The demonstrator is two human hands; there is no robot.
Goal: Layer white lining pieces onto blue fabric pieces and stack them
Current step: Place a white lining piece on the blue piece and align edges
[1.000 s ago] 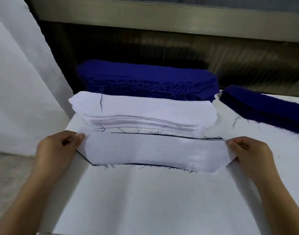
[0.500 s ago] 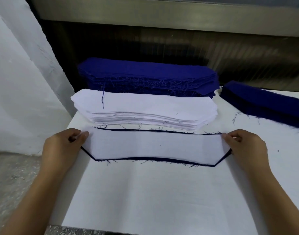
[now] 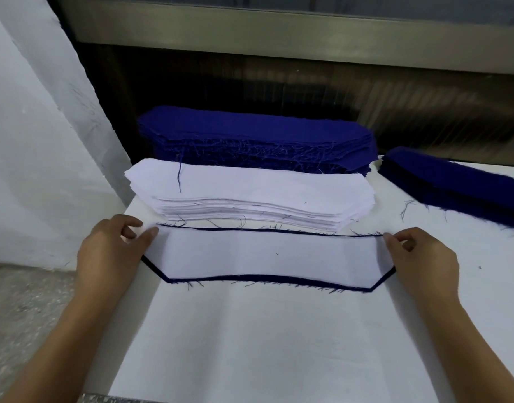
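- Since you're holding the white lining piece (image 3: 267, 254) by its two short ends, left hand (image 3: 113, 251) and right hand (image 3: 421, 257) each w/ thumb and fingers pinched shut on the cloth, it lies taut and you can square it over the blue piece (image 3: 264, 278) beneath.
- Blue shows only as a thin rim along the near and far edges, so the match looks close; prob. just final nudging left.
- Supply is kept within reach: white stack (image 3: 250, 196) just behind the pair, blue stack (image 3: 255, 141) behind that, another blue pile (image 3: 453, 181) off to the right.
- Table (image 3: 264, 344) has a plain white cover, w/ loose threads scattered on it.
- Room: white wall to the left, grey speckled floor below it, dark panel w/ a metal rail at the back.
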